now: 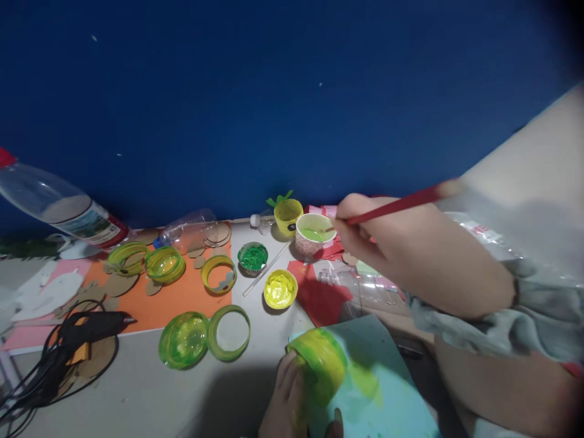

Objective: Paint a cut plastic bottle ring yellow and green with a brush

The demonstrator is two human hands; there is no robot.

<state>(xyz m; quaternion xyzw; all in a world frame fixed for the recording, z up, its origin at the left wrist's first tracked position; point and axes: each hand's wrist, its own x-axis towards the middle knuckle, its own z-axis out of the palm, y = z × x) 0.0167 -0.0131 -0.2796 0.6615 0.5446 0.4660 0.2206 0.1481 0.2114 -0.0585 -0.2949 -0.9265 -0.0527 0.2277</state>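
At the near desk edge, the left hand (287,401) grips a light, paint-slick yellow-green plastic bottle ring (322,362), best pinched by its rim, while the right hand (387,243) pinches a red-handled paintbrush (396,207).

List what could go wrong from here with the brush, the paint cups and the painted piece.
1. The right hand reaches over the table to dip the red brush in the light-green paint cup; its sleeve could drag across the cut clear bottle below.
2. The left hand grips the wet yellow-green ring, likely smearing paint.
3. The open yellow paint cup sits nearby, easily knocked.
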